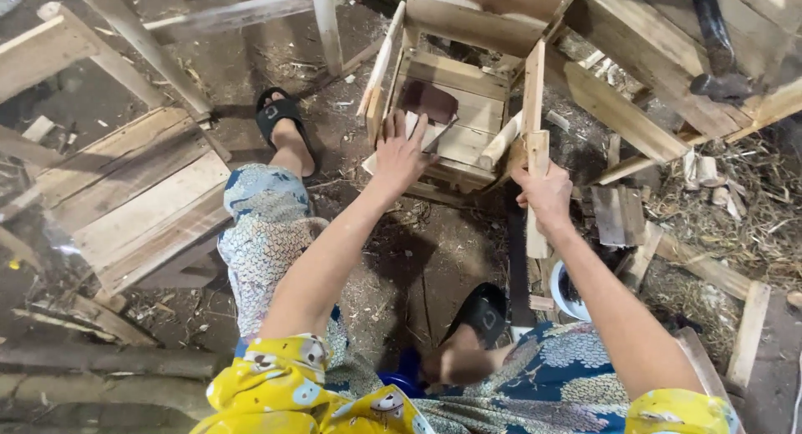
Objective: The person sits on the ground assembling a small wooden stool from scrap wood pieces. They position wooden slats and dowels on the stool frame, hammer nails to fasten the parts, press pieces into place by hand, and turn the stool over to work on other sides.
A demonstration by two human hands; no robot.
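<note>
A small wooden crate point(461, 108) made of pale slats lies on the dirt floor in front of me. My left hand point(399, 152) rests spread on its near left edge, fingers over a loose slat. My right hand point(545, 196) is closed around an upright wooden strip point(535, 108) that stands against the crate's right side. A short round peg point(499, 142) leans inside the crate.
A slatted wooden panel point(138, 196) lies at the left. More crates and planks point(635, 41) are stacked at the upper right, with a hammer point(715, 41) on them. Wood offcuts point(702, 267) and shavings litter the right. My sandalled feet point(284, 121) flank the spot.
</note>
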